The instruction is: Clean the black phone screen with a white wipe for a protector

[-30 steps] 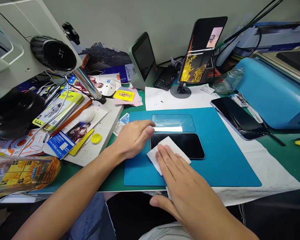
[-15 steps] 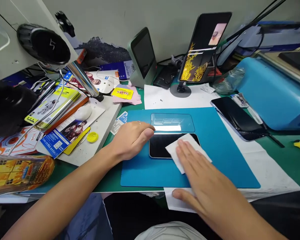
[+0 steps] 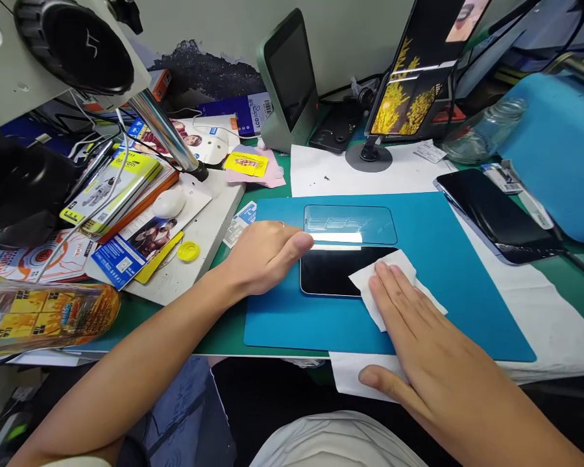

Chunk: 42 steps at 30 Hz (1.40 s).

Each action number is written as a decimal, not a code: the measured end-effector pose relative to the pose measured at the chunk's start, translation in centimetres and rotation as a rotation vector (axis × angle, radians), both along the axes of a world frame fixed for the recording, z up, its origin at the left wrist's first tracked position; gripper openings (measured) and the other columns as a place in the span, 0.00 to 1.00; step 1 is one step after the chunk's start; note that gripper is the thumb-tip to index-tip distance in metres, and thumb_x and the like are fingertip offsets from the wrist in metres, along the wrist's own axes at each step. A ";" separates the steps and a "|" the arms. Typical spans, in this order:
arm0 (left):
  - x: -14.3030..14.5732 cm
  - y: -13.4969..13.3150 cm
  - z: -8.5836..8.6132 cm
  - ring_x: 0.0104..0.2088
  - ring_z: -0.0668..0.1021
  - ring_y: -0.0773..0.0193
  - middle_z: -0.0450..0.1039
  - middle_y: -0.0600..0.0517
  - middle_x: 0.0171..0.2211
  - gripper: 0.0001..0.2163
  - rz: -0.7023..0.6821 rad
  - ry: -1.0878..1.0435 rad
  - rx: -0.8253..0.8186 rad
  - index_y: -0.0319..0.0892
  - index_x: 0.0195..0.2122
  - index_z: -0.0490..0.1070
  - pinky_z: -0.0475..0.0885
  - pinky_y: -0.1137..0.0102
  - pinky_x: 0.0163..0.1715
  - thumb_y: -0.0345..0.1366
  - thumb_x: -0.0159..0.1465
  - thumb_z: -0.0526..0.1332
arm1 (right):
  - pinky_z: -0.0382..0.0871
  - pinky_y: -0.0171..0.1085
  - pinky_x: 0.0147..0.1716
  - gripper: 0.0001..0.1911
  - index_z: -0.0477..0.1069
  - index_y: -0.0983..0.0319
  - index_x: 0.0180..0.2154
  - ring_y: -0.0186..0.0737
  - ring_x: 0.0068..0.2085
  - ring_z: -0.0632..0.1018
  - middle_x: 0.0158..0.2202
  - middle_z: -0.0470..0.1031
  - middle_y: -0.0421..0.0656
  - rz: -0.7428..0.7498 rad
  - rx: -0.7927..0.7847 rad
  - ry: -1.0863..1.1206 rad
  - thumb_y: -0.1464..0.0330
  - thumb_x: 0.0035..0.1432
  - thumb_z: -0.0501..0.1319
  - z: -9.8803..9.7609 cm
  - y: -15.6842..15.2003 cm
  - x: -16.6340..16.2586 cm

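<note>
A black phone (image 3: 331, 270) lies screen-up on a blue mat (image 3: 433, 259). My left hand (image 3: 265, 256) rests curled at the phone's left end, its thumb against the top-left corner. Flat, with its fingers stretched out, my right hand (image 3: 418, 344) presses a white wipe (image 3: 387, 275) onto the right part of the screen. Just behind the phone, a clear glass screen protector (image 3: 350, 224) lies on the mat.
A second dark phone (image 3: 496, 217) lies at the right beside a blue roll (image 3: 559, 149). Behind the mat are white paper, a tablet on a stand (image 3: 418, 71), a grey speaker-like device (image 3: 287, 78) and a glass jar (image 3: 481, 133). Microscope arm, boxes and packets crowd the left.
My right hand has slid the white wipe from the left part of the phone's screen to its right end. The left hand has stayed at the phone's left end.
</note>
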<state>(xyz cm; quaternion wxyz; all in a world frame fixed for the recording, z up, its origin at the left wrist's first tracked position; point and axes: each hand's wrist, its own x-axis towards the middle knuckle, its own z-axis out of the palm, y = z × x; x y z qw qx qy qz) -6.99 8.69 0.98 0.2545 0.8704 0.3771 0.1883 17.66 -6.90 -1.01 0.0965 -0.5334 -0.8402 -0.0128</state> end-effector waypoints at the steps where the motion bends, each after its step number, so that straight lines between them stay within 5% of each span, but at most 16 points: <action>1: 0.0 0.0 0.0 0.27 0.77 0.57 0.71 0.48 0.22 0.46 0.005 -0.008 0.003 0.40 0.34 0.79 0.71 0.62 0.32 0.65 0.68 0.25 | 0.67 0.57 0.62 0.49 0.39 0.70 0.74 0.60 0.71 0.59 0.74 0.49 0.59 0.005 -0.020 0.005 0.44 0.67 0.48 0.0 0.5 0.0; 7: 0.2 -0.1 0.0 0.29 0.76 0.58 0.73 0.49 0.26 0.43 0.010 -0.110 -0.007 0.41 0.43 0.77 0.69 0.63 0.32 0.64 0.69 0.27 | 0.58 0.59 0.67 0.56 0.46 0.76 0.72 0.62 0.73 0.50 0.74 0.46 0.64 0.029 -0.223 0.064 0.37 0.62 0.49 1.5 4.8 -3.9; 12: 0.1 -0.3 -0.4 0.30 0.73 0.60 0.71 0.50 0.32 0.40 0.130 -0.347 0.002 0.41 0.55 0.66 0.68 0.64 0.33 0.66 0.68 0.29 | 0.54 0.58 0.69 0.58 0.48 0.78 0.71 0.62 0.74 0.48 0.73 0.44 0.64 0.128 -0.281 0.109 0.36 0.60 0.50 2.1 5.1 -8.1; 17: -0.1 -0.3 -0.7 0.32 0.74 0.59 0.71 0.50 0.31 0.39 0.100 -0.306 -0.021 0.41 0.55 0.66 0.68 0.63 0.34 0.66 0.68 0.30 | 0.62 0.56 0.66 0.54 0.48 0.72 0.72 0.58 0.73 0.54 0.74 0.48 0.58 0.171 -0.212 0.083 0.38 0.62 0.51 1.4 2.7 -4.6; 22: 0.0 -0.4 -0.3 0.32 0.74 0.59 0.72 0.50 0.31 0.39 0.065 -0.290 -0.041 0.42 0.57 0.66 0.67 0.64 0.33 0.66 0.68 0.31 | 0.65 0.58 0.63 0.47 0.36 0.65 0.74 0.59 0.72 0.58 0.75 0.46 0.53 0.053 -0.083 0.030 0.46 0.68 0.50 0.4 0.7 0.8; 25: 0.1 -0.3 -0.3 0.33 0.75 0.58 0.73 0.50 0.30 0.39 0.066 -0.277 -0.049 0.42 0.57 0.66 0.68 0.63 0.34 0.66 0.68 0.30 | 0.64 0.60 0.63 0.50 0.35 0.68 0.74 0.63 0.72 0.56 0.75 0.44 0.57 0.020 -0.078 0.014 0.43 0.66 0.49 0.3 1.0 0.3; 33: 0.2 -0.2 -0.9 0.32 0.73 0.59 0.70 0.50 0.30 0.38 0.081 -0.301 -0.032 0.41 0.55 0.67 0.67 0.63 0.35 0.64 0.69 0.29 | 0.52 0.58 0.69 0.57 0.46 0.76 0.72 0.60 0.74 0.45 0.75 0.39 0.61 0.197 -0.320 0.109 0.36 0.61 0.47 2.2 5.2 -7.3; 38: 0.2 -0.2 -1.0 0.30 0.72 0.60 0.68 0.51 0.29 0.39 0.067 -0.291 -0.060 0.40 0.54 0.67 0.64 0.64 0.33 0.64 0.69 0.29 | 0.61 0.54 0.67 0.52 0.51 0.73 0.71 0.58 0.73 0.53 0.74 0.47 0.58 0.229 -0.198 0.069 0.39 0.64 0.48 1.5 3.0 -4.7; 42: 0.1 -0.2 -0.6 0.33 0.74 0.58 0.70 0.51 0.29 0.39 0.054 -0.274 -0.050 0.41 0.55 0.68 0.65 0.63 0.34 0.64 0.69 0.29 | 0.68 0.58 0.62 0.47 0.46 0.74 0.72 0.62 0.71 0.59 0.72 0.51 0.62 0.096 0.003 0.026 0.45 0.68 0.49 0.1 0.5 -1.4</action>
